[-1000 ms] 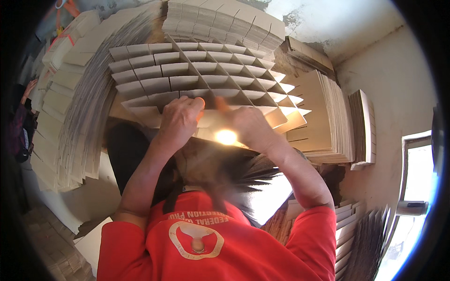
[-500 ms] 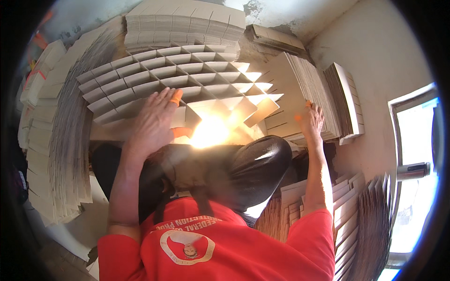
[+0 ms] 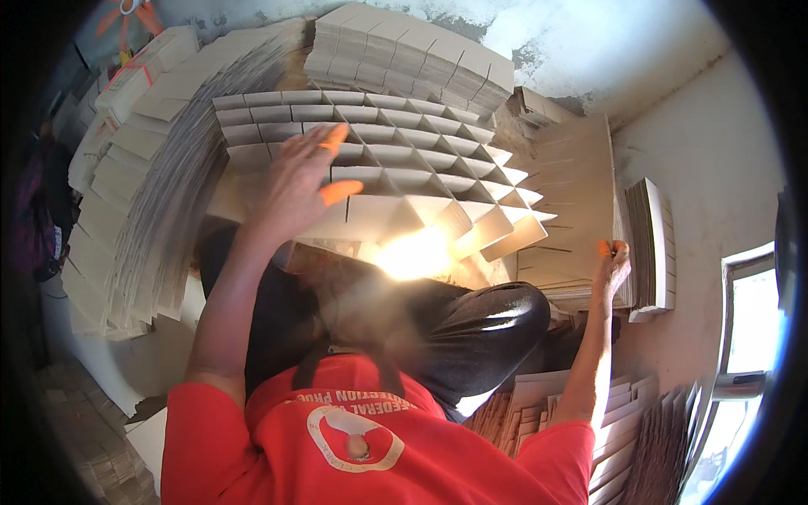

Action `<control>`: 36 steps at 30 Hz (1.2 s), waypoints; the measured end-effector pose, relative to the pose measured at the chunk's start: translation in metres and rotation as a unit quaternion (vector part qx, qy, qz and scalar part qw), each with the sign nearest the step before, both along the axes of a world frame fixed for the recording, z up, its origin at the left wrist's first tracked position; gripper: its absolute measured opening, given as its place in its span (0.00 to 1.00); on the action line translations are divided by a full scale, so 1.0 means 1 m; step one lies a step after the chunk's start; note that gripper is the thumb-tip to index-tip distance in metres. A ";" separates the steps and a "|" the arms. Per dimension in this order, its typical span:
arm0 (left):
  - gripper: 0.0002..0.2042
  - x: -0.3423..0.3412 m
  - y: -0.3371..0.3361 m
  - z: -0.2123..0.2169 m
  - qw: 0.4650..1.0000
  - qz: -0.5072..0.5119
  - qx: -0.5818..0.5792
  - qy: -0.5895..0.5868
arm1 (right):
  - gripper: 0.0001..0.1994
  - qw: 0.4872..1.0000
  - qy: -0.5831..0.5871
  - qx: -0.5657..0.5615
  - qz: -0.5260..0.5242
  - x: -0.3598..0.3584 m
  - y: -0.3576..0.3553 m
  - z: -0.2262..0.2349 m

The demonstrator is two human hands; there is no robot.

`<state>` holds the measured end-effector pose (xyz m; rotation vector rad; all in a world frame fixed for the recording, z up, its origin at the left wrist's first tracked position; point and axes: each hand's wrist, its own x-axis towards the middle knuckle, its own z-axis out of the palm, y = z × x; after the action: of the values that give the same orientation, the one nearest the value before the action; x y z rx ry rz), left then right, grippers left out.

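Observation:
A cardboard divider grid (image 3: 396, 156) of interlocked slotted strips lies in front of my crossed legs. My left hand (image 3: 299, 185) is over its near left part, fingers and thumb apart, with orange covers on the thumb and a finger. Whether it presses on the strips, I cannot tell. At the right, my right hand (image 3: 615, 268) has its fingers closed at the edge of a slotted cardboard sheet (image 3: 572, 198) on top of a stack. That sheet's right edge appears raised and hides much of the stack's side. Bright glare washes out the grid's near edge.
Slotted cardboard stacks stand at the back (image 3: 408, 50), along the left (image 3: 181, 143), and by the right wall (image 3: 650, 248). More cardboard pieces (image 3: 623, 421) lean at the lower right, near a window (image 3: 752, 316). An orange-bladed fan (image 3: 128, 10) is at the far left.
My view has shifted, moving the scene rightward. My left thumb has spread away from the fingers. My right hand has closed at the sheet's edge, which now looks lifted from the stack.

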<state>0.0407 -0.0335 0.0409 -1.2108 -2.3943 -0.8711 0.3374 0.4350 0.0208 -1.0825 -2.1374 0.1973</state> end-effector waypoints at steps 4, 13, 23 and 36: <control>0.28 0.005 -0.046 -0.017 0.995 0.065 0.072 -0.001 | 0.10 0.988 0.128 0.083 0.025 -0.018 -0.040 0.049; 0.23 0.021 -0.058 -0.035 0.997 0.062 0.039 0.025 | 0.25 0.868 0.201 -0.149 0.429 -0.124 -0.175 0.143; 0.11 0.008 -0.046 -0.057 0.992 0.023 0.125 0.016 | 0.21 0.765 0.163 -0.226 0.581 -0.200 -0.247 0.126; 0.09 0.005 -0.045 -0.062 0.990 0.029 0.136 0.024 | 0.26 0.822 0.049 -0.188 0.536 -0.216 -0.256 0.131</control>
<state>0.0458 -0.0781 -0.0209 -1.0383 -2.1757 -1.0950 0.1213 0.1791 0.1523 0.0966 -2.4218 1.1995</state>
